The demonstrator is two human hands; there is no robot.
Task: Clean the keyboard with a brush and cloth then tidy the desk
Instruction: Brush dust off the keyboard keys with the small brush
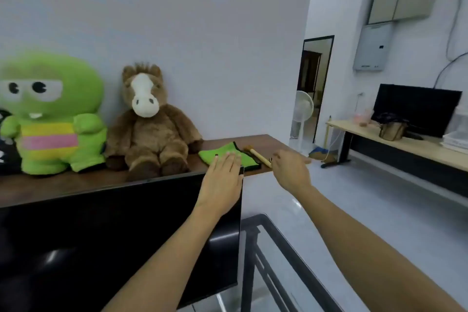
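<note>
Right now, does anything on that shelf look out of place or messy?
Nothing stands out. The green cloth lies flat, folded, with the brush beside it and both plush toys sitting upright.

- One folded bright green cloth with dark edging (229,157)
- One wooden-handled brush (257,156)
- Two plush toys: one green cartoon creature with pink and yellow stripes (50,114), one brown horse with a white muzzle (149,121)
- Two black flat monitors: one close by (114,235), one on the far desk (415,109)
- One white standing fan (302,109)
- Two bare hands: left (222,180), right (291,170)
</note>
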